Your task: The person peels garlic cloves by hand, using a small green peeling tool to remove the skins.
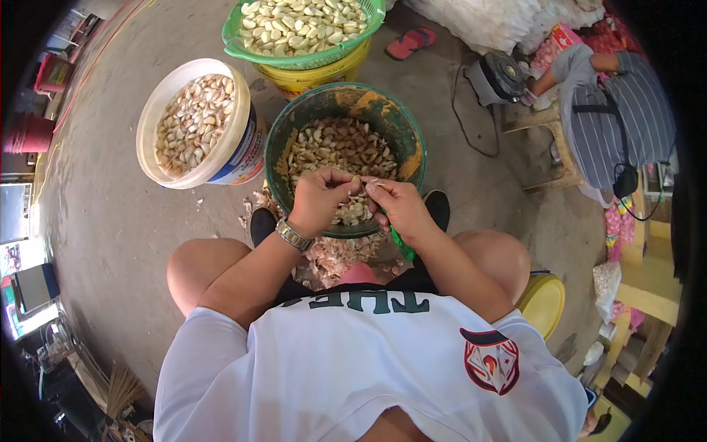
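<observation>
My left hand (pixel 319 200) pinches a garlic clove (pixel 356 181) between thumb and fingers, over a dark green tub (pixel 417 140). Close beside it, my right hand (pixel 401 209) has its thumb and forefinger at the clove. A green-handled knife (pixel 398 240) sticks out below the right palm; its blade is mostly hidden by the fingers. Inside the tub lie many garlic cloves (pixel 346 144), brownish at the back and paler near my hands. Papery garlic skins (pixel 331 259) are heaped on the floor between my feet.
A white bucket (pixel 241 96) of unpeeled cloves stands left of the tub. Behind is a green colander (pixel 232 43) of peeled cloves on a yellow bucket (pixel 317 79). A red slipper (pixel 409 44), an electric fan (pixel 501 77) and a seated person (pixel 626 110) are at right.
</observation>
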Action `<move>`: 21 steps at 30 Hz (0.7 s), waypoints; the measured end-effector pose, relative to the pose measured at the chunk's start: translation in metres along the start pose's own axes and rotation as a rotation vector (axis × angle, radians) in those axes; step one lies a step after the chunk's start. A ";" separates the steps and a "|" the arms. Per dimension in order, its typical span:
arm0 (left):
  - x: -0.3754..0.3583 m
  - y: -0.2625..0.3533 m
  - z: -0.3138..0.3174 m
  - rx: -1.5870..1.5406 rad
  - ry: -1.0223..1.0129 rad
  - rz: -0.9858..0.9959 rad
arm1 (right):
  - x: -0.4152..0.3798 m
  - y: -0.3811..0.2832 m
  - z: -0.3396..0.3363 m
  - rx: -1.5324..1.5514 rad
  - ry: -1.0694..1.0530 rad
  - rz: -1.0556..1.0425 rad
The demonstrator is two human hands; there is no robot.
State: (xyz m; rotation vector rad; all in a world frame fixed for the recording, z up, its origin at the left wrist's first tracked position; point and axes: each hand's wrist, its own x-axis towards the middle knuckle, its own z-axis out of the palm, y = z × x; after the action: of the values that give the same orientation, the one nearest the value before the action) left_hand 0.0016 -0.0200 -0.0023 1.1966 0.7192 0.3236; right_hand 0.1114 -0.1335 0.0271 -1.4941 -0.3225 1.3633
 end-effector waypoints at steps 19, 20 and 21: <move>0.003 -0.004 -0.003 -0.558 -0.031 -0.170 | 0.004 0.009 -0.001 -0.001 0.006 -0.115; 0.003 -0.004 -0.003 -0.567 -0.032 -0.183 | 0.003 0.008 -0.001 -0.024 -0.021 -0.127; 0.003 -0.004 -0.003 -0.576 -0.033 -0.192 | 0.002 0.007 0.000 -0.047 -0.048 -0.141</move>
State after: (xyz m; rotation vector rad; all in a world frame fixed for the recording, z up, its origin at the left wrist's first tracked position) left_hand 0.0013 -0.0176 -0.0075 0.5815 0.6472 0.3208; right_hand 0.1086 -0.1352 0.0204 -1.4509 -0.4841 1.2880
